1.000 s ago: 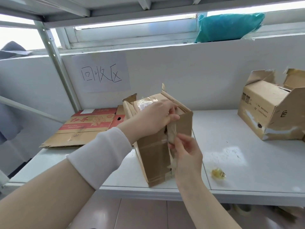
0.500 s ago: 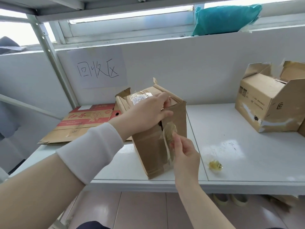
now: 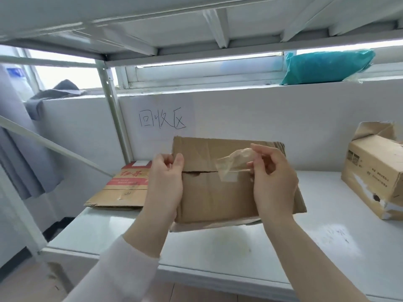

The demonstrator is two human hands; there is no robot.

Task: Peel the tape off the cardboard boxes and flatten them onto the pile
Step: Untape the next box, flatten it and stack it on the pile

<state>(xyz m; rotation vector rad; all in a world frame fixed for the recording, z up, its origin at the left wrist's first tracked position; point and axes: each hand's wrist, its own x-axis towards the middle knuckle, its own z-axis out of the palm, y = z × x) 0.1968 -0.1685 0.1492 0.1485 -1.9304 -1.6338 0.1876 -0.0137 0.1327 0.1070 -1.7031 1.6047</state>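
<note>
Flattened pile (image 3: 122,188) lies left of and beyond the left hand (image 3: 165,184). Second box (image 3: 375,171) sits well right of the right hand (image 3: 272,182), on the same shelf (image 3: 218,253). Nothing blocks either hand.

A second ago the box (image 3: 218,192) stood upright on the shelf. It is now lifted, broad face toward the camera, between both hands.

Left hand grips its left edge, thumb in front. Right hand pinches the tape strip (image 3: 231,164), half-lifted off the centre seam.

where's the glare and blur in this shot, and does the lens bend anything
Head view: window blown out white; upper shelf smeared by motion blur at top left; wide lens slants the shelf post; box and tape fairly sharp.
</note>
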